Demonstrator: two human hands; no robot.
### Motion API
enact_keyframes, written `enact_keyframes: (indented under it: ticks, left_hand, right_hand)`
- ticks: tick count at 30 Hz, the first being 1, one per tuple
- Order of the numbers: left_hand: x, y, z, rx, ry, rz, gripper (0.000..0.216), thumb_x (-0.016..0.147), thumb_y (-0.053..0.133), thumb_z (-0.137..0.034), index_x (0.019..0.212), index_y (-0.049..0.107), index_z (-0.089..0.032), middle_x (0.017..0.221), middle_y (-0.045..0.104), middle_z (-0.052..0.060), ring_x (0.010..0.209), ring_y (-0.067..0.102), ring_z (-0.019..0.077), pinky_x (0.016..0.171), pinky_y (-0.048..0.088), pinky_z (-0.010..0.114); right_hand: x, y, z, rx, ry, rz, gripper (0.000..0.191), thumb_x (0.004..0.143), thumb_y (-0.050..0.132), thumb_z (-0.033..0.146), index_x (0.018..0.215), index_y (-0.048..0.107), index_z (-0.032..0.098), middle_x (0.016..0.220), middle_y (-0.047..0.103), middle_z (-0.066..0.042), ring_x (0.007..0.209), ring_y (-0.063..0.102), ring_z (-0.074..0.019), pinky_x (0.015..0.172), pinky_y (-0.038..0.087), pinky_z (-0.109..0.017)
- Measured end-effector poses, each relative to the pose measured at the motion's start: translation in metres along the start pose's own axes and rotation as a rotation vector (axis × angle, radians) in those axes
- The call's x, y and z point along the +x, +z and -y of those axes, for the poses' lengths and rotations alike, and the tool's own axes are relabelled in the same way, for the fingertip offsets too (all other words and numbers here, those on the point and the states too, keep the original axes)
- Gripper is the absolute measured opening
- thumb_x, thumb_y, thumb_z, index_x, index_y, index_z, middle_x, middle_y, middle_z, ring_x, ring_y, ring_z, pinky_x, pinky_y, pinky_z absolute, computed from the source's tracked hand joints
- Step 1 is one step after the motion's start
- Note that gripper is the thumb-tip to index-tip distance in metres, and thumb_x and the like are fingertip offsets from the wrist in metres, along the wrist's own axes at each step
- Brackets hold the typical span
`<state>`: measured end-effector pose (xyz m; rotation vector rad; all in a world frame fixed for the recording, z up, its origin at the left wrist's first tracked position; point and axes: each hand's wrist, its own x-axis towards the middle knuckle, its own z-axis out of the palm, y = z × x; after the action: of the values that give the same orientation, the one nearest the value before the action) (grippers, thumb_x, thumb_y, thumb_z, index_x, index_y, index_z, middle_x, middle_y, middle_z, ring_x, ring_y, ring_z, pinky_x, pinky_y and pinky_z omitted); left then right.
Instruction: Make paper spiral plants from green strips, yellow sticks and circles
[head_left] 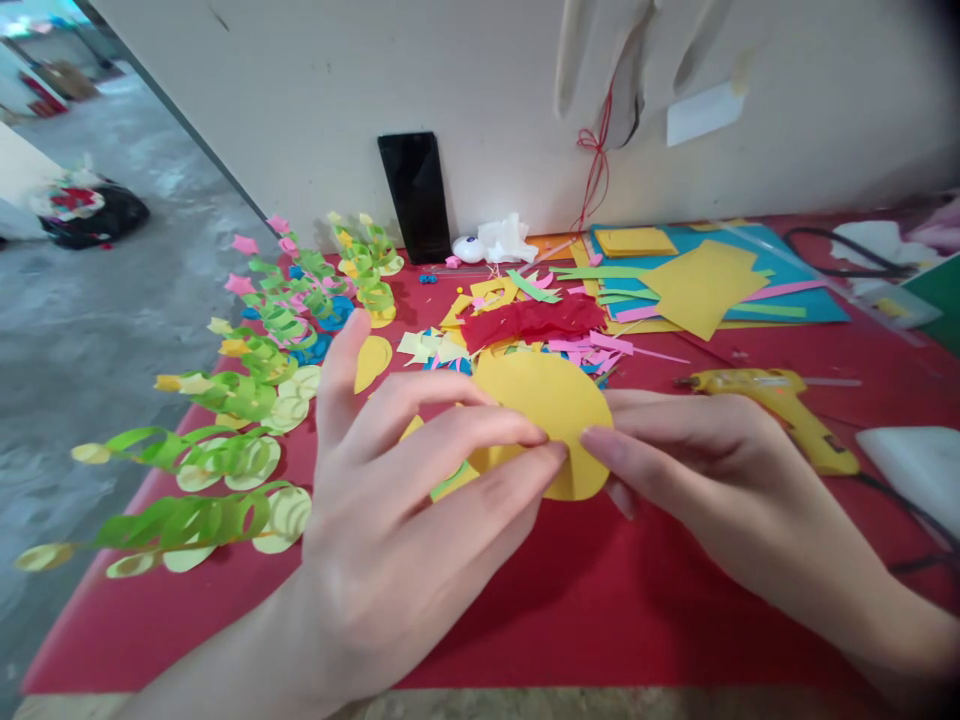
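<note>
A round piece of yellow paper (551,395) is held up over the table between my two hands. My right hand (705,470) pinches its right edge, thumb in front and fingers behind. My left hand (420,510) reaches in from the left with its fingertips pressed together at the paper's lower middle, where a crease shows; one digit points up, away from the paper. Just beyond lies a pile of paper scraps with crumpled red paper (532,322). Beside the left hand is another yellow paper piece (373,362), partly hidden.
Curled green paper decorations (247,400) line the left of the red table (570,610). A yellow glue gun (780,405) lies at the right. Colored paper sheets (810,285) lie at the back right. A black phone (416,195) leans against the white wall.
</note>
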<state>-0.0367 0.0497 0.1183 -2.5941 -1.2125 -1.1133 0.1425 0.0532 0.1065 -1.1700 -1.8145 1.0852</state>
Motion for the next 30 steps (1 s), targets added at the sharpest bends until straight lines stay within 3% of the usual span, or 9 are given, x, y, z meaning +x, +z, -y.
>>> enact_keyframes:
  ticks: [5, 10, 14, 18, 25, 30]
  left_hand:
    - [0.0, -0.001, 0.0, 0.095, 0.012, -0.066, 0.009, 0.068, 0.066, -0.016, 0.068, 0.064, -0.025, 0.068, 0.067, -0.006, 0.071, 0.058, 0.015, 0.104, 0.021, 0.053]
    - [-0.001, -0.003, 0.0, 0.15, 0.064, 0.004, 0.009, 0.07, 0.063, -0.017, 0.074, 0.065, -0.024, 0.073, 0.068, -0.003, 0.075, 0.058, 0.0193, 0.096, 0.031, 0.056]
    - [-0.001, -0.004, -0.001, 0.158, 0.078, 0.01, 0.008, 0.069, 0.062, -0.016, 0.072, 0.065, -0.024, 0.071, 0.069, -0.003, 0.072, 0.059, 0.0188, 0.099, 0.028, 0.055]
    - [-0.001, -0.003, -0.001, 0.117, 0.048, 0.002, 0.01, 0.067, 0.063, -0.013, 0.069, 0.064, -0.023, 0.066, 0.068, -0.004, 0.069, 0.059, 0.0173, 0.099, 0.03, 0.052]
    - [-0.003, 0.005, 0.005, 0.033, -0.039, 0.023, 0.014, 0.065, 0.065, -0.014, 0.074, 0.062, -0.025, 0.074, 0.067, -0.005, 0.076, 0.057, 0.0171, 0.102, 0.023, 0.054]
    - [-0.004, 0.009, 0.007, 0.017, -0.043, 0.027, 0.014, 0.067, 0.063, -0.014, 0.073, 0.061, -0.027, 0.073, 0.066, -0.005, 0.077, 0.057, 0.017, 0.101, 0.024, 0.053]
  right_hand:
    - [-0.002, 0.001, -0.003, 0.087, 0.028, 0.007, 0.025, 0.075, 0.057, 0.026, 0.052, 0.049, 0.019, 0.051, 0.04, 0.004, 0.049, 0.037, -0.0079, 0.046, 0.037, -0.02]
    - [0.0, 0.003, -0.002, 0.097, 0.066, 0.034, 0.022, 0.077, 0.055, 0.024, 0.055, 0.053, 0.019, 0.054, 0.042, 0.003, 0.053, 0.039, -0.009, 0.046, 0.037, -0.02]
    - [-0.001, 0.006, 0.0, 0.082, 0.025, -0.014, 0.021, 0.076, 0.055, 0.021, 0.056, 0.055, 0.018, 0.056, 0.043, 0.002, 0.051, 0.039, -0.0087, 0.053, 0.042, -0.021]
    - [-0.002, 0.01, 0.0, 0.031, -0.036, -0.037, 0.023, 0.076, 0.054, 0.017, 0.053, 0.053, 0.018, 0.058, 0.045, 0.002, 0.051, 0.039, -0.0081, 0.06, 0.045, -0.021]
    - [-0.001, 0.008, 0.0, 0.028, 0.013, -0.014, 0.024, 0.077, 0.053, 0.019, 0.053, 0.05, 0.016, 0.055, 0.039, 0.003, 0.051, 0.038, -0.0078, 0.053, 0.044, -0.019]
    - [-0.001, 0.01, -0.001, -0.008, -0.048, -0.04, 0.022, 0.076, 0.053, 0.016, 0.055, 0.051, 0.017, 0.056, 0.042, 0.003, 0.052, 0.039, -0.0077, 0.059, 0.045, -0.02]
